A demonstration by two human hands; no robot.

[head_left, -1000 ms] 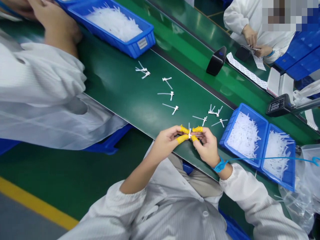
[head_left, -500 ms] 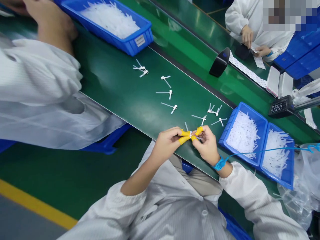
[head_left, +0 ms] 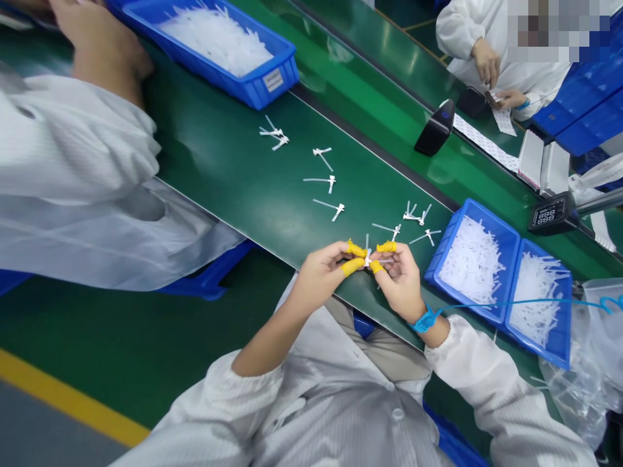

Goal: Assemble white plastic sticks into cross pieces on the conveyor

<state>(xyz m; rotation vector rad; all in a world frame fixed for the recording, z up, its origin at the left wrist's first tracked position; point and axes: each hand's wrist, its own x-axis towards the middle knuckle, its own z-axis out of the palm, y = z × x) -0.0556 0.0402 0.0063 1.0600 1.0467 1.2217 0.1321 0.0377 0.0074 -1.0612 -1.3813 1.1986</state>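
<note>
My left hand (head_left: 322, 272) and my right hand (head_left: 402, 277) meet over the green bench, with yellow finger cots on thumbs and forefingers. Between the fingertips they pinch a small white plastic tube connector (head_left: 368, 260). One thin translucent tube stands up from it and another points right, partly behind my right fingers. Just beyond my hands lie similar connector pieces (head_left: 396, 232) with tubes. More of them, such as one piece (head_left: 339, 209), lie further left. A blue wristband with a cord (head_left: 427, 319) circles my right wrist.
Two blue bins (head_left: 506, 311) of short translucent tubes stand to the right, near a clear plastic bag (head_left: 579, 383). Another blue bin (head_left: 265, 94) is at the far left. Co-workers' arms (head_left: 97, 45) show on the left and across the belt. A black device (head_left: 435, 130) stands along the line.
The connector has turned a little in my fingers, so its tube stands straighter. My fingertips have spread slightly, showing more of the white part. Across the belt, the co-worker's hands have shifted.
</note>
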